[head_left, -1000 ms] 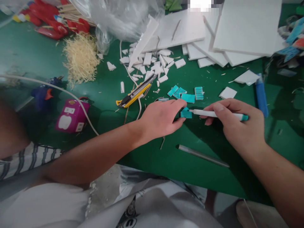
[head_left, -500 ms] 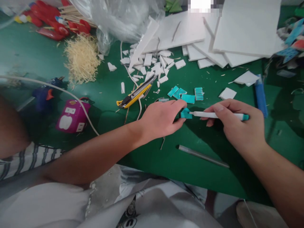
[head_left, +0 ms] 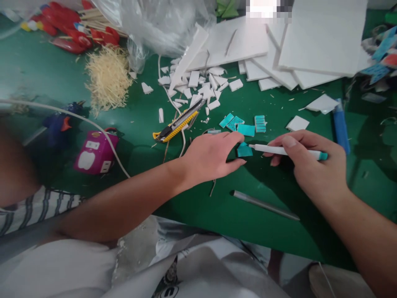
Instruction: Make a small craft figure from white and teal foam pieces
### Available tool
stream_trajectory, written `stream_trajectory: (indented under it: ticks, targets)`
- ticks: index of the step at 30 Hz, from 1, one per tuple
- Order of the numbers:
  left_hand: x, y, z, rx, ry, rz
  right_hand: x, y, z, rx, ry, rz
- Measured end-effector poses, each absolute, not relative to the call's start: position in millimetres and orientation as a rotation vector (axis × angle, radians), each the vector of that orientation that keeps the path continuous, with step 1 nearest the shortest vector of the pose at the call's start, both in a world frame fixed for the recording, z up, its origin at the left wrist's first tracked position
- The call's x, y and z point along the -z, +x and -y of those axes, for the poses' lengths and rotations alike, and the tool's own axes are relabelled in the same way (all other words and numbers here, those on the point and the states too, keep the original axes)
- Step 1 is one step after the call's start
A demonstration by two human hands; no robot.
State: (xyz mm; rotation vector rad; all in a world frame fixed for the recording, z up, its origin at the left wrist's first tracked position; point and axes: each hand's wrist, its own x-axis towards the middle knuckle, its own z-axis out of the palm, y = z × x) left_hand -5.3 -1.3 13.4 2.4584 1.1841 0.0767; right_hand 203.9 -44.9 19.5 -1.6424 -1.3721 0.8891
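My right hand (head_left: 310, 159) is closed around a slim white marker (head_left: 279, 150) with a teal end, its tip at the upper right corner of a small teal foam piece (head_left: 245, 150). That piece lies on the table between the parted thumb and index finger of my left hand (head_left: 214, 155), which is open; the thumb is apart from it. Just beyond lie several other teal pieces, including a plain one (head_left: 246, 130), a dotted one (head_left: 235, 123) and a striped one (head_left: 260, 123).
A yellow utility knife (head_left: 178, 125) lies left of my left hand, near white foam scraps (head_left: 194, 78). White foam sheets (head_left: 322, 37) are stacked behind. A metal tube (head_left: 265, 205) rests near the front edge. Further left are a magenta box (head_left: 96, 152), straw-like shreds (head_left: 108, 78) and a cable.
My left thumb has moved down, away from the teal piece, and the fingers have spread. The marker has shifted slightly right, still at the piece's corner.
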Motion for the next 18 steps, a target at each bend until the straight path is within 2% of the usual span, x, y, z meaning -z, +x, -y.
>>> stream_trajectory:
  ticks: [18]
  targets:
    - [-8.9, -8.8, -1.0, -0.176, 2.392, -1.165, -19.9, 207.6, 43.4, -0.875, -1.634, 1.501]
